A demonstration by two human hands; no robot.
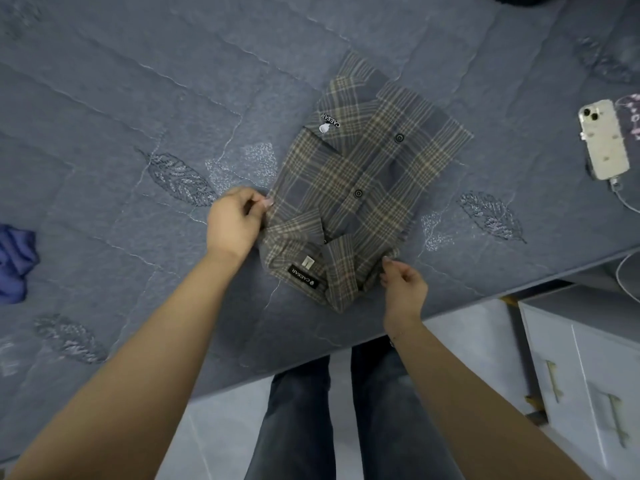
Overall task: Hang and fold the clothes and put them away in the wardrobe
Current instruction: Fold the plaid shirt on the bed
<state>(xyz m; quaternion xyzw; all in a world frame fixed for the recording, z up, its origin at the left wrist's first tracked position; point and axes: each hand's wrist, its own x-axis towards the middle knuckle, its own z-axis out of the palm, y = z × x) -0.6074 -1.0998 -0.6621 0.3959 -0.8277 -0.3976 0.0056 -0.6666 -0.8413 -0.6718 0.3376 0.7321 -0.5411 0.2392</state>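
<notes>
A folded plaid shirt (360,181) in grey and tan lies flat on a grey-blue quilted bedspread (138,116), close to the bed's near edge, with its collar end towards the person and its hem end pointing away. Its button placket runs up the middle with two dark buttons showing, a chest pocket carries a white CAESAR emblem, and a black CAESAR neck label (304,276) sits inside the collar. The left hand (235,221) is at the shirt's left edge beside the collar, its thumb and fingers curled and pinching the fabric there. The right hand (403,289) is at the right corner of the collar end, its fingers bent with the tips touching the cloth; whether they actually pinch the fabric I cannot tell. Both forearms are bare and reach in from the bottom of the view. Well to the right of the shirt, a white phone (604,140) lies face down on the bedspread with a cable (623,199) plugged into its near end. At the far left edge, a crumpled blue garment (15,261) rests on the bed, well apart from the shirt. The bedspread has stitched leaf patterns. Below the bed edge, the person's legs in dark jeans (346,417) stand on a pale floor, and to the right is a white cabinet (581,375) with gold handles.
</notes>
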